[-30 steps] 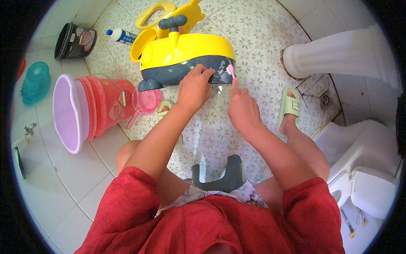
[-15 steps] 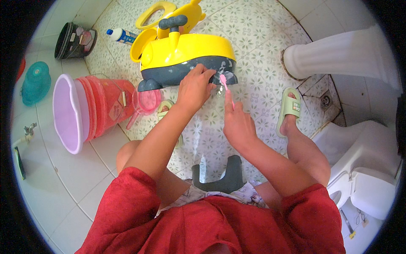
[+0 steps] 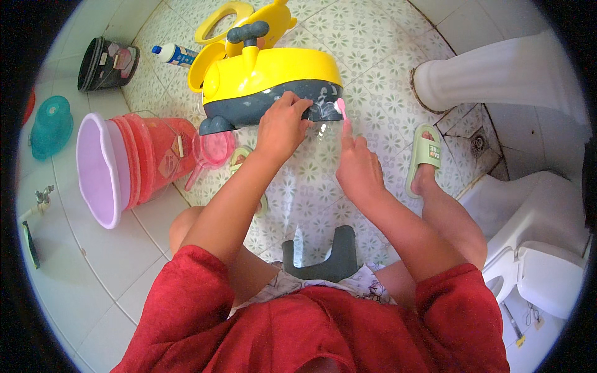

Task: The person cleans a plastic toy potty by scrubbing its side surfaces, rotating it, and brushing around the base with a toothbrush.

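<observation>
The right hand [image 3: 360, 168] is pointing forward, clamped on a pink brush [image 3: 342, 108] extending ahead, by the right end of the yellow-grey body [image 3: 292, 67].

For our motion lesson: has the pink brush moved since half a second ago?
Yes: the pink brush has moved right, closer to the white pedestal.

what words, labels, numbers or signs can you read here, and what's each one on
Right light-green slipper: bold strap lettering, not copied out here.
White-and-blue bottle: label print too small to read.
Red bucket: label too blurred.
Black bucket: label too blurred.
Left slipper: mostly hidden, print unclear.
Yellow-and-grey plastic body: no print made out.
</observation>
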Demonstrator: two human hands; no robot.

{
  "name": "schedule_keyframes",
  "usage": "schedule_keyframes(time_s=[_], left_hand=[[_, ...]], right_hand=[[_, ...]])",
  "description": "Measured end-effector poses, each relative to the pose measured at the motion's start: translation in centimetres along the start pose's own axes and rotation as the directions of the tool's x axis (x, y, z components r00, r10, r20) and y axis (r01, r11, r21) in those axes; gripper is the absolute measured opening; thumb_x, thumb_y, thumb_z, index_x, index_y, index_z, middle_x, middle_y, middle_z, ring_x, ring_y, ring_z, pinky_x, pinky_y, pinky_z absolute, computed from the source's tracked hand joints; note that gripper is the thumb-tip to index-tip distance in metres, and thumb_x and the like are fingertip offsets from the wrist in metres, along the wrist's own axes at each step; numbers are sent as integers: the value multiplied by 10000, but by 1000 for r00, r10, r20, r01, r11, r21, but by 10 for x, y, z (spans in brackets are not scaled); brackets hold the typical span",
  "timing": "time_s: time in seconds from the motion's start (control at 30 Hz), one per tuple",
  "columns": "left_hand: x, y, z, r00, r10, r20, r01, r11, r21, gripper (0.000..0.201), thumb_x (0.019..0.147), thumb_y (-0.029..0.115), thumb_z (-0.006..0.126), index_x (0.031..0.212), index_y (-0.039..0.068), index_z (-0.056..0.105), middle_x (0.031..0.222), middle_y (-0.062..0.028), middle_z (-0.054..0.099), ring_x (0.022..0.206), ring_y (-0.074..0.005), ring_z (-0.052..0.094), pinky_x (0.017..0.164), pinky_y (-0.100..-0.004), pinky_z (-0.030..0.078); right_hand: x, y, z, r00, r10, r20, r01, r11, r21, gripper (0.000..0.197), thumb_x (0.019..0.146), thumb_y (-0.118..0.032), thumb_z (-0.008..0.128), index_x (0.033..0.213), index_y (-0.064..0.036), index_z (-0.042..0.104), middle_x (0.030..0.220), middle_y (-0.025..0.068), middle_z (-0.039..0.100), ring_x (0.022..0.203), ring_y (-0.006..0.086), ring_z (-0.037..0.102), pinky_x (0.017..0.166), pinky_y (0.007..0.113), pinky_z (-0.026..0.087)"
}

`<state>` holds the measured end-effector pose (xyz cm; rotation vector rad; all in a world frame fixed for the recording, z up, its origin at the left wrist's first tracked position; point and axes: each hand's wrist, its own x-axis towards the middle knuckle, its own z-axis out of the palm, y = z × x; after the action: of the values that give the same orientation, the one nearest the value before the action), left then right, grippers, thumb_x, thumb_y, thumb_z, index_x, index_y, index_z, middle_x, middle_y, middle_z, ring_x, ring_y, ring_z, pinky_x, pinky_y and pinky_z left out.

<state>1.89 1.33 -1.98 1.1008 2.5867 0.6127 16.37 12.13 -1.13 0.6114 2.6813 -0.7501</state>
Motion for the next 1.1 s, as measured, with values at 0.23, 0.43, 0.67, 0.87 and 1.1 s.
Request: schedule_keyframes(time_s=[0.23,0.43,0.67,0.87,1.1], left_hand=[[-1,1,-1,1000,-3,0,3,1000,-13,386,717,109,756,1091,101,662,994,-127,602,889,-347,614,770,-421,496],[-1,0,-1,1000,-26,16,26,1000,-2,383,716,121,759,1086,102,663,988,-128,601,895,-346,614,769,-423,495],[0,-1,0,1000,-12,7,12,1000,9,394,709,136,768,1087,98,663,1000,-123,603,897,-341,614,773,-419,494],[0,-1,2,1000,-16,8,16,1000,22,400,704,125,771,1089,102,666,999,-118,606,897,-333,617,765,-415,497],[1,-3,1,999,-33,25,33,999,20,394,705,117,767,1086,104,670,988,-122,608,876,-334,622,761,-407,500]], right_hand=[[-8,-9,-2,996,-19,88,17,1000,24,661,868,-56,497,1459,39,215,982,247,541,728,392,644,647,464,546],[-19,-14,5,996,23,85,-29,997,70,674,856,-40,505,1459,37,214,969,248,546,729,391,639,654,473,537],[-2,0,0,997,75,28,-78,989,127,738,820,-7,529,1457,69,164,937,251,553,759,412,631,679,463,534],[-12,-7,0,1000,23,18,-26,981,192,745,815,-3,534,1461,58,167,916,261,549,755,423,618,684,479,520],[-13,-15,5,996,80,34,-86,972,219,759,822,-14,524,1478,31,145,944,281,549,756,428,618,695,505,511]])
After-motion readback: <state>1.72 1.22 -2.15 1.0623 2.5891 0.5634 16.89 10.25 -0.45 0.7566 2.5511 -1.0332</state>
